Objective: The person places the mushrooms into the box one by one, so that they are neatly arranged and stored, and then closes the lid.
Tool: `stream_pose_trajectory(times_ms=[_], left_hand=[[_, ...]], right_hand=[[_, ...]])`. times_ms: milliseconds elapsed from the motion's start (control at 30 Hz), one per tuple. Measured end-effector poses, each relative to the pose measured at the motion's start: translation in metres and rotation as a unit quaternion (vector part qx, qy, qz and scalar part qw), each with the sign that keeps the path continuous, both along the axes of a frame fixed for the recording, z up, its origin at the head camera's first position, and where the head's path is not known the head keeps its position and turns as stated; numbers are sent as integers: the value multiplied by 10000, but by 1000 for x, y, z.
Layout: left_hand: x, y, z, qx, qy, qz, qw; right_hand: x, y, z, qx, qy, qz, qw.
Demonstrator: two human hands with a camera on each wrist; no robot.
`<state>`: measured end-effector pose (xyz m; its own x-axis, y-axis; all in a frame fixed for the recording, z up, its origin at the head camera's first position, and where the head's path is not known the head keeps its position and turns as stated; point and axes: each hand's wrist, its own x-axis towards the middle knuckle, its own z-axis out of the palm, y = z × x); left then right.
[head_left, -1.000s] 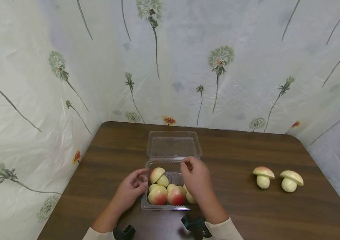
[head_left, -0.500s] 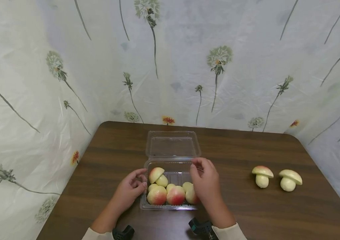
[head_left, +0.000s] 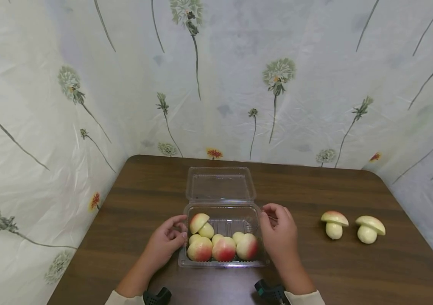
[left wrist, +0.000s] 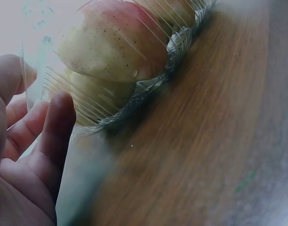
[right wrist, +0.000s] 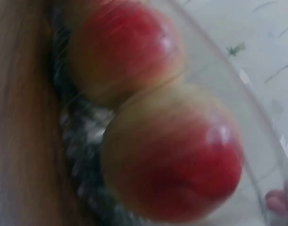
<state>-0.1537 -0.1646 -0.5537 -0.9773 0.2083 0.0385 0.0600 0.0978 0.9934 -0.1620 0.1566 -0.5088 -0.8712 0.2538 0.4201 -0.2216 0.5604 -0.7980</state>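
Observation:
A clear plastic clamshell container [head_left: 224, 263] sits on the table with its lid [head_left: 220, 183] folded back. Three mushroom-shaped pieces with yellow-to-red caps line its front row, among them the right-hand mushroom [head_left: 247, 247]. Another mushroom [head_left: 199, 223] lies tilted at the back left; the back right shows bare ridged plastic. My left hand [head_left: 165, 238] pinches the container's left rim, thumb outside the wall in the left wrist view. Beside the right rim is my right hand [head_left: 280, 231], fingers loosely bent and holding nothing; whether it touches the rim is unclear.
Two more mushrooms stand on the brown table [head_left: 155, 182] to the right: one red-tinged mushroom [head_left: 334, 225] and one pale mushroom [head_left: 370, 229]. A dandelion-print curtain [head_left: 224, 84] hangs behind the table and along its sides.
My right hand has moved right, from above the container to its right edge, uncovering the front-right mushroom. The left hand stays at the left rim.

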Motion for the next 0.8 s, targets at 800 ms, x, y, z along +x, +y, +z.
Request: stream_pose_trajectory(times_ms=[800], left_hand=[[0, 0, -1, -1, -12, 10, 10000]], right_hand=[[10, 46, -13, 220, 222, -459, 9985]])
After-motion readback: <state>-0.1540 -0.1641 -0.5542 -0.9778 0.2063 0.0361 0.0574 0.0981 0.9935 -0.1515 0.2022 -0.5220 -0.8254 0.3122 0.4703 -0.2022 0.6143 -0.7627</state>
